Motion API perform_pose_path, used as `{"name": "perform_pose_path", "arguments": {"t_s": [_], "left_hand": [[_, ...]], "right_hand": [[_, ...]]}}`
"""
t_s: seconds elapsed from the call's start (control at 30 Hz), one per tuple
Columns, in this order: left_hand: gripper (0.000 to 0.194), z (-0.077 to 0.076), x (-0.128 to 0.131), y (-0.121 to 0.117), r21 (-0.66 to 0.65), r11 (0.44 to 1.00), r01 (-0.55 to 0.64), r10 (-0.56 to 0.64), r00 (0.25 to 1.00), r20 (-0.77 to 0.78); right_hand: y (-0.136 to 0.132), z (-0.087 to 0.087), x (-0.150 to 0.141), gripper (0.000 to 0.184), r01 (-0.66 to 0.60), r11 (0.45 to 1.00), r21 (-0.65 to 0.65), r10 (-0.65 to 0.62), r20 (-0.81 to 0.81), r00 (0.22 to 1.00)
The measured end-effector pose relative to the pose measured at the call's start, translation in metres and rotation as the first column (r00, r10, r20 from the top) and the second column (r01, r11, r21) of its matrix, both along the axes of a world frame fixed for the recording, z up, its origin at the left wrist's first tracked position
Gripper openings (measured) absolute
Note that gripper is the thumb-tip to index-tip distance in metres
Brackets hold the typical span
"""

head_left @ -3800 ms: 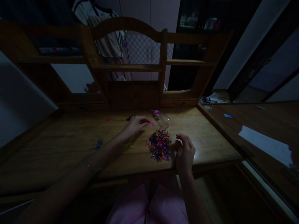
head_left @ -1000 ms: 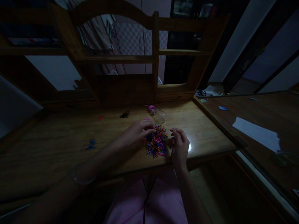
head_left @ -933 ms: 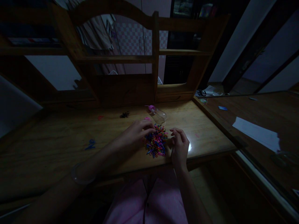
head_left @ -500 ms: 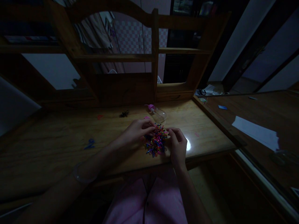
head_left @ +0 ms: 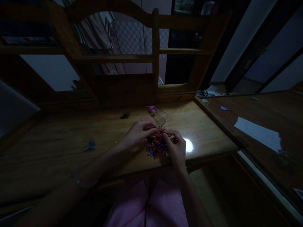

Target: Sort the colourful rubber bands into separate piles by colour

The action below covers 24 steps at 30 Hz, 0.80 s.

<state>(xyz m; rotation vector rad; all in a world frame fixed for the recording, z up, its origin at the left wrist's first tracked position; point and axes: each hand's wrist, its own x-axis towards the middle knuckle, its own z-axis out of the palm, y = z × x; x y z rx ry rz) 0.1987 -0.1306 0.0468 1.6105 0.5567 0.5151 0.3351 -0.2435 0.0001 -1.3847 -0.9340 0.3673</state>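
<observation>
A heap of small rubber bands in many colours lies on the wooden desk near its front edge. My left hand rests on the heap's left side, fingers curled in a pinch over the bands. My right hand lies on the heap's right side, fingers bent inward and meeting the left fingertips above the heap. What either pinch holds is too small and dark to name. A clear bracelet sits on my left wrist.
A clear bottle with a pink cap lies just behind the heap. Small sorted piles lie around: black, red, blue, pink. A shelf unit rises at the back. White paper lies on the side surface to the right.
My right hand has moved left onto the heap and closed in toward my left hand. My left hand came back from the pink pile to the heap. The heap looks more bunched together.
</observation>
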Motion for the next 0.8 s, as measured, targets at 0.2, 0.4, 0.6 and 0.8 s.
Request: {"name": "perform_pose_path", "arguments": {"t_s": [0.2,0.4,0.6,0.8], "left_hand": [[0.027,0.007,-0.020,0.017,0.223,0.971,-0.088,0.106,0.992,-0.072],[0.031,0.012,-0.089,0.042,0.373,0.879,-0.296,0.386,0.902,-0.194],[0.040,-0.011,-0.182,0.085,0.274,0.790,-0.549,0.606,0.768,-0.209],[0.042,-0.025,-0.228,0.109,0.114,0.717,-0.688,0.697,0.703,-0.142]], "right_hand": [[-0.002,0.000,0.000,0.021,0.024,0.996,-0.082,-0.032,-0.102,0.994],[-0.002,0.006,0.002,0.025,0.026,0.993,-0.115,-0.034,-0.068,0.997],[0.060,0.046,-0.004,0.016,-0.197,0.977,-0.084,0.214,0.325,0.921],[0.175,0.054,-0.054,0.014,-0.252,0.857,-0.450,0.493,0.569,0.658]]}}
